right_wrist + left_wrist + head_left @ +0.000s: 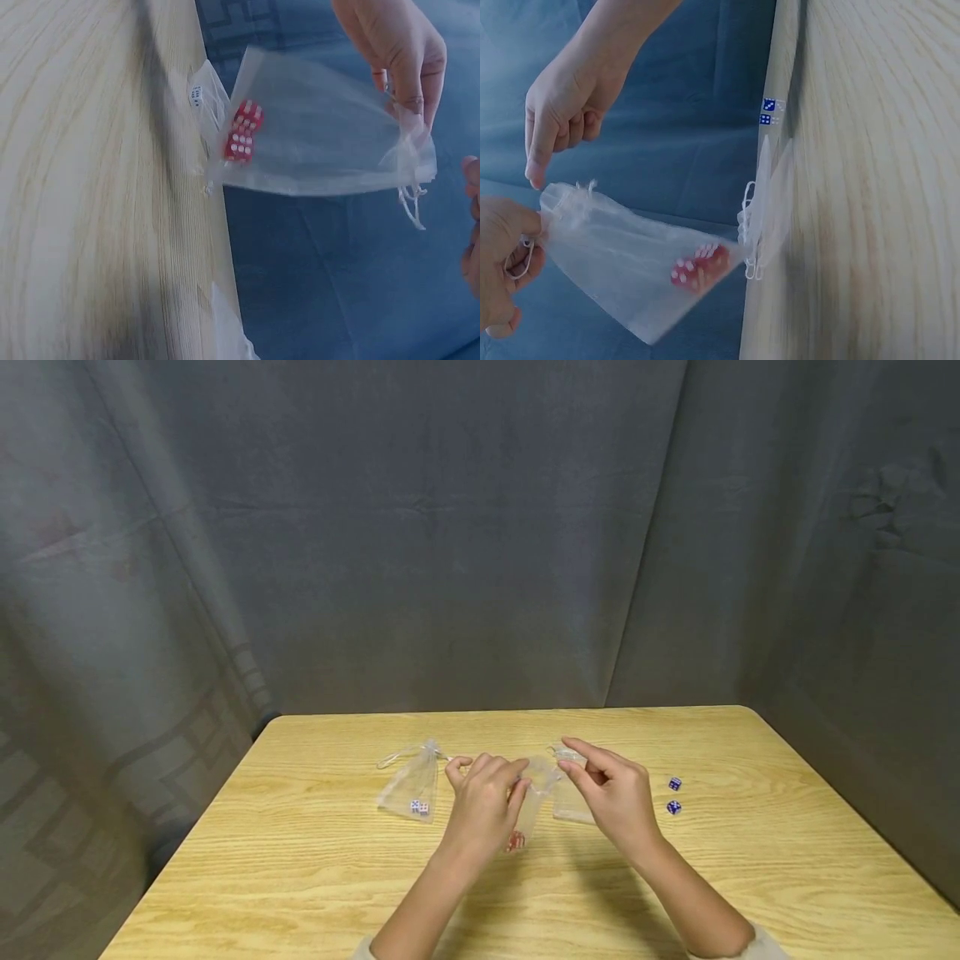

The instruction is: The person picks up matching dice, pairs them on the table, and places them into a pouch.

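A sheer white drawstring pouch (529,810) hangs above the table from my left hand (486,795), whose thumb and fingers pinch it near its gathered mouth. Two red dice (243,130) lie in its bottom corner and show through the mesh. One string loop (519,259) dangles by the left fingers; another cord (412,206) hangs free on the opposite side. My right hand (618,792) hovers just beside the pouch mouth, index finger extended and thumb apart from it in the head view. Nothing is visible between the right fingers.
On the wooden table (300,877), a second sheer pouch (405,783) with white dice (419,807) lies to the left. A flat sheer pouch (572,808) lies partly behind the right hand. Two blue dice (674,795) sit farther right. A dark curtain (450,568) hangs behind.
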`<state>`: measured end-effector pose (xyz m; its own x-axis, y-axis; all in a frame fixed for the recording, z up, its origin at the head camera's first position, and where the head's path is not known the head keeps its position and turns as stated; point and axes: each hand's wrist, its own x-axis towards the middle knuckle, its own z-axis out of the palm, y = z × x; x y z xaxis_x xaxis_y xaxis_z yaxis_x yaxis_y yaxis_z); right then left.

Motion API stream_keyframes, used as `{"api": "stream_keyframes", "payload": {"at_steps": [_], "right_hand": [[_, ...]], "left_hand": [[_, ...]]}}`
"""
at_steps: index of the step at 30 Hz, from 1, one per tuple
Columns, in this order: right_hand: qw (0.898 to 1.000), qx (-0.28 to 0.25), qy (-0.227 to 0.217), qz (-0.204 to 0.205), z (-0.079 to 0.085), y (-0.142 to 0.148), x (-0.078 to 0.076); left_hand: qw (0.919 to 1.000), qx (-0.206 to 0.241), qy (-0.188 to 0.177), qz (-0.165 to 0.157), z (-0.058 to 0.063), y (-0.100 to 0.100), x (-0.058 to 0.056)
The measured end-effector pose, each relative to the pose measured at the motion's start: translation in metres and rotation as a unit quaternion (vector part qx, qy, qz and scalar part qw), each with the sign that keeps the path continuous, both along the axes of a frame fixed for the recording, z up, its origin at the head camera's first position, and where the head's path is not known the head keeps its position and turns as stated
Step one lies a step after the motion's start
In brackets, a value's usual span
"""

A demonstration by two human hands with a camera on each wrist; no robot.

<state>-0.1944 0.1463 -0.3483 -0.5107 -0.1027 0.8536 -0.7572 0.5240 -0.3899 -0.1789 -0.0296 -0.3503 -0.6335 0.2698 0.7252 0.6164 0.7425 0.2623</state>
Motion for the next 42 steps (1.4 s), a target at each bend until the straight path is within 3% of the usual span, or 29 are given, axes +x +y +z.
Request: {"api": "stream_keyframes", "payload": {"at_steps": [8, 10, 13, 16, 22, 27, 29, 32, 37, 42], "right_hand": [[1.000, -0.004, -0.019, -0.014, -0.003, 0.005, 0.000], [0.999, -0.013, -0.047, -0.017, -0.004, 0.006, 0.000], [0.991, -0.039, -0.126, -0.016, -0.006, 0.009, -0.001], [0.973, -0.064, -0.223, -0.015, -0.008, 0.012, -0.002], [0.917, -0.108, -0.384, 0.017, -0.009, 0.019, -0.008], [0.861, -0.215, -0.446, 0.112, -0.012, 0.020, -0.013], [0.846, -0.245, -0.451, 0.147, -0.012, 0.020, -0.014], [0.838, -0.262, -0.451, 0.161, -0.013, 0.021, -0.014], [0.835, -0.282, -0.447, 0.151, -0.011, 0.022, -0.013], [0.834, -0.304, -0.436, 0.149, -0.007, 0.025, -0.013]], "left_hand": [[0.9999, 0.008, 0.014, 0.000, 0.000, 0.001, -0.002], [0.9999, 0.009, 0.012, 0.000, 0.000, 0.001, -0.002], [0.9999, 0.010, 0.006, 0.000, 0.001, 0.001, -0.001], [0.9999, 0.011, 0.002, 0.000, 0.001, 0.001, -0.001], [0.9998, 0.018, 0.002, -0.005, 0.002, 0.001, -0.001], [0.9998, 0.021, 0.005, -0.004, 0.002, 0.001, -0.001], [0.9998, 0.019, 0.005, -0.004, 0.002, 0.001, -0.001], [0.9998, 0.017, 0.005, -0.002, 0.002, 0.001, -0.001], [0.9998, 0.016, 0.013, 0.002, 0.001, 0.000, -0.002], [0.9995, 0.026, 0.013, -0.014, 0.000, -0.001, -0.003]]}}
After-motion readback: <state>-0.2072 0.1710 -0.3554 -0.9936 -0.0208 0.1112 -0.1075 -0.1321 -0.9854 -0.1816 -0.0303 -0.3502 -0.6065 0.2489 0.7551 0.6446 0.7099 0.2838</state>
